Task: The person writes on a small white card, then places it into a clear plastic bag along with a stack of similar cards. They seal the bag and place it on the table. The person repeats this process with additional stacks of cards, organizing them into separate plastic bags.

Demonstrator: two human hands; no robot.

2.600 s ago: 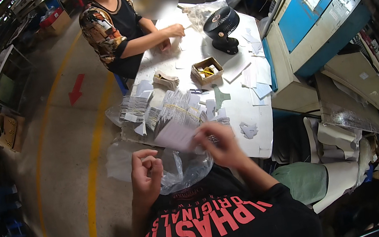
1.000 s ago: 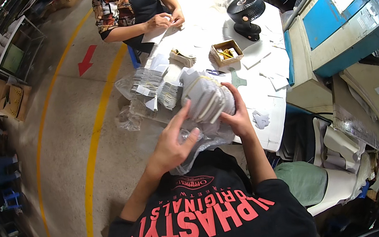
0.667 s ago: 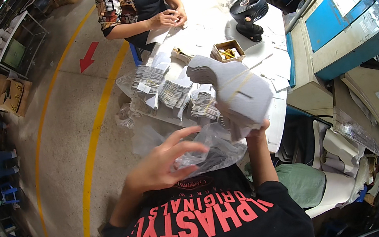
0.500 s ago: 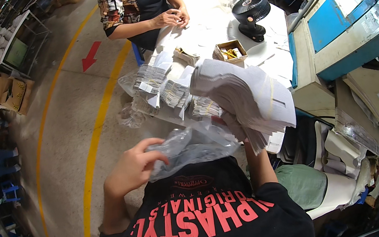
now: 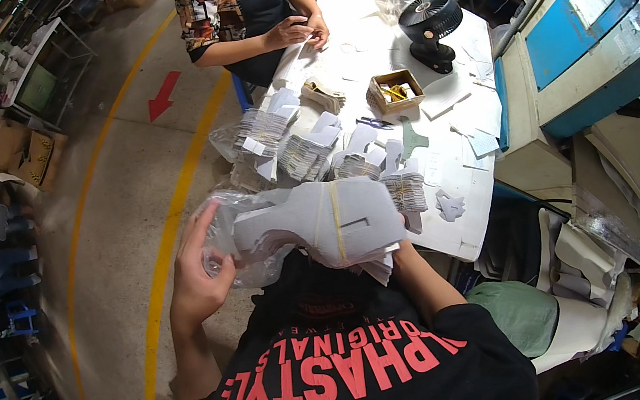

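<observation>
Across my front lies a thick bundle of grey-white cut pieces, bound by a yellow band. My right hand grips it at the right end, its fingers mostly hidden behind the stack. At the bundle's narrow left end, my left hand holds a clear plastic bag, thumb and fingers curved around its side. The bag's film surrounds that narrow end. Just beyond, similar banded stacks stand along the near edge of the white table.
A person sits at the table's far left side, hands together. On the table are a black fan, a small box of yellow items, and a green cut piece. A green sack lies at my right.
The bundle has come down and left from above the table, turning level in front of me. My left hand has lifted the bag to the bundle's narrow end.
</observation>
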